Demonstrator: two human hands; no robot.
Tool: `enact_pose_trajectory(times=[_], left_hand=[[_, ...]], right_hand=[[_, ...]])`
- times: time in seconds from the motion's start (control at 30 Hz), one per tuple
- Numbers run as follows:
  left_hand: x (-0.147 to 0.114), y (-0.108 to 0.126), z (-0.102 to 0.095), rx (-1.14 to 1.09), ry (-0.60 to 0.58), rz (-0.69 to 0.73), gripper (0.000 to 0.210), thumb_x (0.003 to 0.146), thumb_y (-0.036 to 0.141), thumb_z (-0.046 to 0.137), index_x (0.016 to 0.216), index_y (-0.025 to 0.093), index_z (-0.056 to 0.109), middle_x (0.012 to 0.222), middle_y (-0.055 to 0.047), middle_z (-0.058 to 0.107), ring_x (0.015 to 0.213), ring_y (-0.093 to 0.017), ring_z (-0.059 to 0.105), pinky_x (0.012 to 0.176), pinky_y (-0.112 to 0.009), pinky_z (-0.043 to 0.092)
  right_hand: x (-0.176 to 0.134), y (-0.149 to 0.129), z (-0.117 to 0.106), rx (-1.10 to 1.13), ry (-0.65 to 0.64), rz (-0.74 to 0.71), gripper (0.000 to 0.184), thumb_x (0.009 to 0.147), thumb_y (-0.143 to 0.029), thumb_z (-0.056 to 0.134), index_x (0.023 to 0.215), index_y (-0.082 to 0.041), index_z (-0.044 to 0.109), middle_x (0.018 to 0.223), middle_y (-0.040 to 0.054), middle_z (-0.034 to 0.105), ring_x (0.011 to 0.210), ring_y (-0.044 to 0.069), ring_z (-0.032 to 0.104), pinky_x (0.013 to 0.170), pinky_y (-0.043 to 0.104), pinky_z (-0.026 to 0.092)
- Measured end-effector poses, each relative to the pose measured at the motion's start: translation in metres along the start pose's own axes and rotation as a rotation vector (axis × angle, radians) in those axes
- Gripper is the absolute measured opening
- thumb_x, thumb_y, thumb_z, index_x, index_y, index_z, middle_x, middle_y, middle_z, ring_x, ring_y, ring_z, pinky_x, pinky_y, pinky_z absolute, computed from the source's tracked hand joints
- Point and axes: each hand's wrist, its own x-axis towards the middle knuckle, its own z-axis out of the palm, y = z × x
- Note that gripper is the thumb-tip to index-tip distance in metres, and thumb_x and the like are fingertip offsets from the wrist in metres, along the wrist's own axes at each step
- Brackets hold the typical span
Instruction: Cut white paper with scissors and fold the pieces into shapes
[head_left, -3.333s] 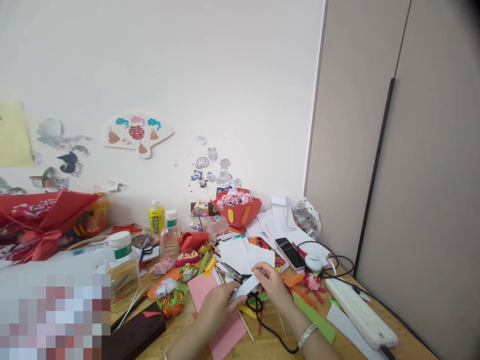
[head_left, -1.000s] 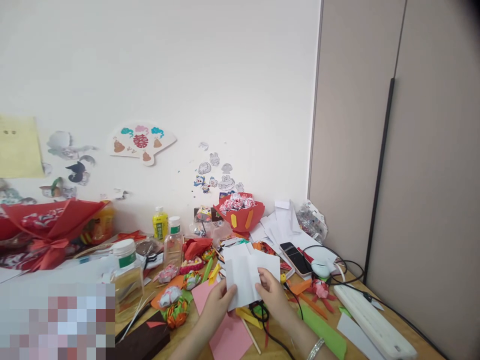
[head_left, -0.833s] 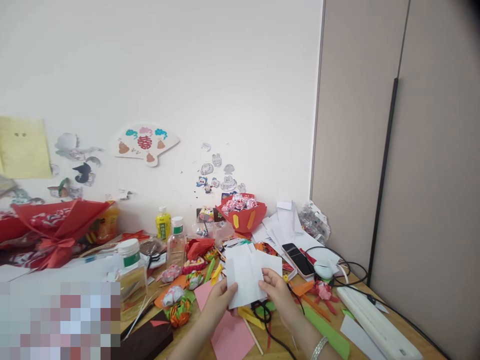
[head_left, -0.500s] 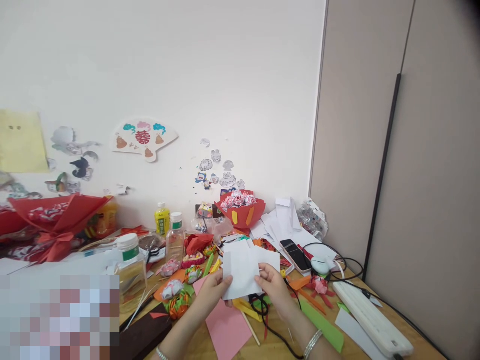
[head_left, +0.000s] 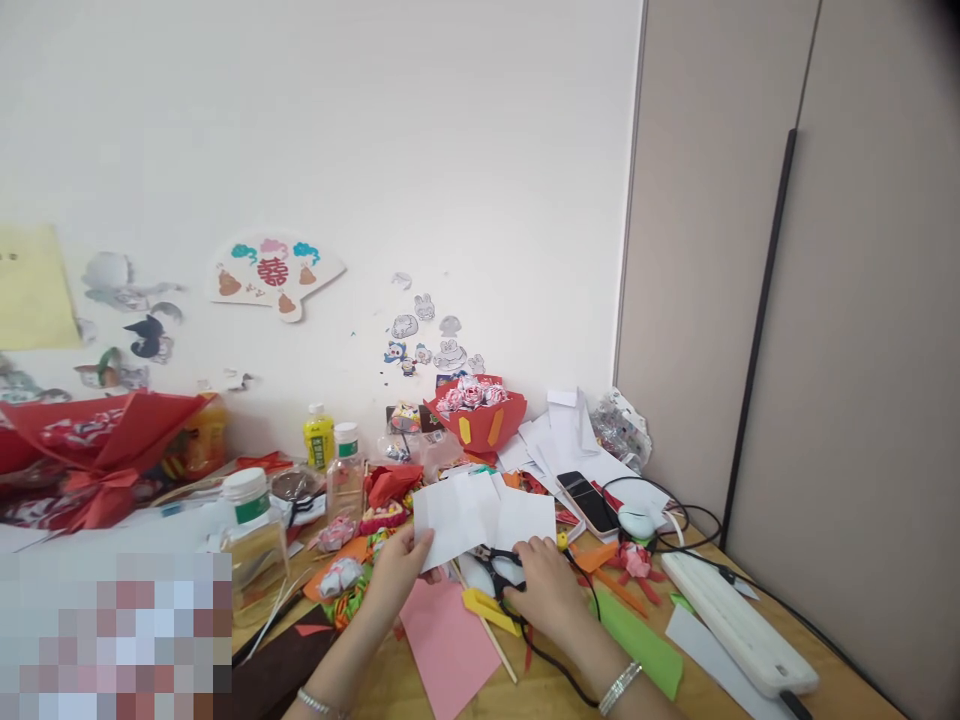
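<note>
My left hand (head_left: 400, 572) pinches the lower left corner of a white sheet of paper (head_left: 450, 515), thumb on top. The sheet is tilted above the table. My right hand (head_left: 551, 583) is closed at the black handles of a pair of scissors (head_left: 501, 572). The scissors' blades reach toward the sheet's lower edge, and part of them is hidden. Another white piece of paper (head_left: 529, 515) lies just behind the scissors. Below the hands are a pink sheet (head_left: 450, 650), a yellow strip (head_left: 487, 608) and a thin wooden stick (head_left: 501, 650).
Clear jars (head_left: 255, 550) and a yellow bottle (head_left: 319, 437) stand at the left. A red paper bouquet (head_left: 480, 415) is at the back. A phone (head_left: 589, 503), black cables and a white power strip (head_left: 739, 620) lie to the right, near a green sheet (head_left: 637, 645).
My right hand has let go of the white paper and closed on the scissors' handles, lifting them off the table. The paper has shifted left in my left hand.
</note>
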Motion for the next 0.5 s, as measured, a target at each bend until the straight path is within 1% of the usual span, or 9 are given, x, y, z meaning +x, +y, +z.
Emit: enact_pose_trajectory(times=[0.1,0.17,0.23,0.3,0.37,0.43,0.5], left_hand=[[0.005,0.000,-0.005,0.003,0.040,0.054,0.027,0.067,0.044,0.054,0.063,0.018,0.049,0.037,0.003,0.054,0.037,-0.016,0.055,0.042,-0.025,0.043],[0.012,0.005,-0.008,0.020,0.050,0.083,0.027,0.067,0.044,0.053,0.063,0.018,0.050,0.037,0.003,0.054,0.036,-0.016,0.054,0.040,-0.025,0.042],[0.021,0.015,-0.011,0.049,0.069,0.097,0.027,0.067,0.044,0.053,0.064,0.018,0.051,0.037,0.003,0.054,0.036,-0.016,0.053,0.039,-0.024,0.040],[0.030,0.030,-0.016,0.086,0.101,0.115,0.027,0.067,0.045,0.053,0.065,0.018,0.052,0.040,0.003,0.056,0.036,-0.015,0.053,0.039,-0.024,0.039],[0.036,0.048,-0.020,0.116,0.145,0.169,0.027,0.068,0.045,0.052,0.066,0.018,0.053,0.042,0.004,0.055,0.039,-0.015,0.052,0.039,-0.023,0.036],[0.037,0.068,-0.024,0.153,0.180,0.203,0.028,0.069,0.045,0.050,0.067,0.018,0.052,0.043,0.005,0.052,0.039,-0.014,0.049,0.039,-0.022,0.033],[0.033,0.087,-0.026,0.220,0.236,0.230,0.027,0.070,0.044,0.048,0.064,0.018,0.051,0.042,0.006,0.048,0.040,-0.013,0.047,0.040,-0.021,0.029]], right_hand=[[-0.004,-0.004,0.001,-0.164,-0.004,0.019,0.028,0.064,-0.025,0.066,0.090,-0.015,0.062,0.094,0.0139,0.062,0.096,0.032,0.052,0.080,0.039,0.037],[-0.004,-0.006,0.003,-0.199,-0.031,0.022,0.031,0.064,-0.024,0.066,0.093,-0.014,0.062,0.095,0.0147,0.062,0.092,0.033,0.054,0.078,0.040,0.038],[-0.002,-0.007,0.006,-0.205,-0.044,-0.015,0.033,0.065,-0.023,0.065,0.096,-0.014,0.062,0.094,0.0150,0.063,0.090,0.033,0.055,0.077,0.041,0.038],[0.001,-0.005,0.007,-0.187,-0.027,-0.046,0.039,0.064,-0.020,0.065,0.102,-0.015,0.062,0.096,0.0151,0.063,0.090,0.034,0.055,0.078,0.042,0.037],[0.004,-0.001,0.005,-0.140,-0.010,-0.061,0.047,0.065,-0.018,0.064,0.112,-0.017,0.059,0.097,0.0152,0.064,0.090,0.033,0.055,0.079,0.041,0.037],[0.007,0.004,0.002,-0.066,-0.014,-0.067,0.052,0.067,-0.016,0.062,0.119,-0.018,0.055,0.096,0.0144,0.065,0.089,0.032,0.056,0.079,0.039,0.037],[0.010,0.008,-0.001,0.037,-0.024,-0.078,0.053,0.070,-0.014,0.057,0.122,-0.019,0.053,0.096,0.0127,0.066,0.091,0.031,0.056,0.080,0.037,0.038]])
